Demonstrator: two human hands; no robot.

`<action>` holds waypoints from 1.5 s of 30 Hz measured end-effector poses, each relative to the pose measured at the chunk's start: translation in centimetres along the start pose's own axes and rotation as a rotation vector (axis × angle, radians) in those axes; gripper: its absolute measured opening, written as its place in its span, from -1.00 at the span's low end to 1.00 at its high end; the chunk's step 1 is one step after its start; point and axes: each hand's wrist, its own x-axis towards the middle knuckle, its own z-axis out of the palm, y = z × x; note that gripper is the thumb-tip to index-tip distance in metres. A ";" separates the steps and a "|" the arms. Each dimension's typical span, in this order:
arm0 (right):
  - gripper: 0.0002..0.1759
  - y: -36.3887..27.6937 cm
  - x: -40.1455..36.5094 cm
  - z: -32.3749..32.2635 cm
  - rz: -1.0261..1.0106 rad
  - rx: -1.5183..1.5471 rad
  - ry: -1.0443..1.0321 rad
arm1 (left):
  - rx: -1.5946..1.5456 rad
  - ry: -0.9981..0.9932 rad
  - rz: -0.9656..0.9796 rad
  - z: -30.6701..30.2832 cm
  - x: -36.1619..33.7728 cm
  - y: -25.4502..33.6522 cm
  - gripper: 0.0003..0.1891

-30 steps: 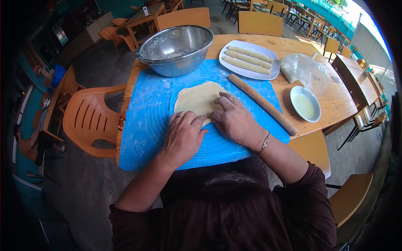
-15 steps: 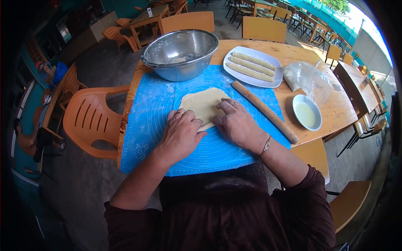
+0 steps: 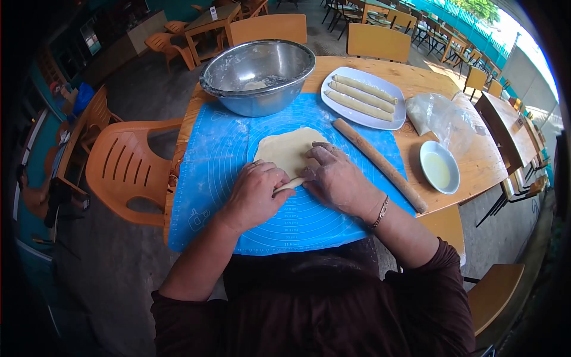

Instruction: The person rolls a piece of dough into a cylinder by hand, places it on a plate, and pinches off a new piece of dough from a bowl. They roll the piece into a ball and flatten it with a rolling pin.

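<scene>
A flat sheet of pale dough point(image 3: 284, 150) lies on the blue mat point(image 3: 214, 196), its near edge folded into a thin roll. My left hand point(image 3: 257, 193) pinches the left end of that rolled edge between thumb and fingers. My right hand point(image 3: 338, 178) rests on the dough's right side, fingers curled over it and thumb at the rolled edge. Right of the dough lies a wooden rolling pin point(image 3: 380, 163). Behind the dough is a steel bowl point(image 3: 256, 101) with some dough inside. Three dough rolls point(image 3: 361, 98) lie on a white plate point(image 3: 399, 119).
A small white bowl point(image 3: 439, 167) with liquid and a plastic bag point(image 3: 443, 119) of white powder stand on the wooden table point(image 3: 482, 172) at the right. An orange chair point(image 3: 128, 169) is at the left. A person sits at the far left edge.
The near edge of the dough is lifted and folded into a small roll. My left hand has closed on its left end, and my right thumb has moved to the fold.
</scene>
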 end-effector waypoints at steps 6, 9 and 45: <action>-0.77 0.1 0.7 -0.6 -0.004 0.056 -0.016 | -0.008 -0.088 0.014 0.2 0.1 -0.9 -0.75; -0.78 0.4 1.0 -0.4 -0.006 0.044 -0.037 | 0.024 0.121 0.089 0.3 0.2 -0.3 -0.82; -0.71 0.6 3.5 -0.2 0.023 0.079 -0.249 | 0.040 0.087 0.073 0.1 0.3 -0.6 -0.84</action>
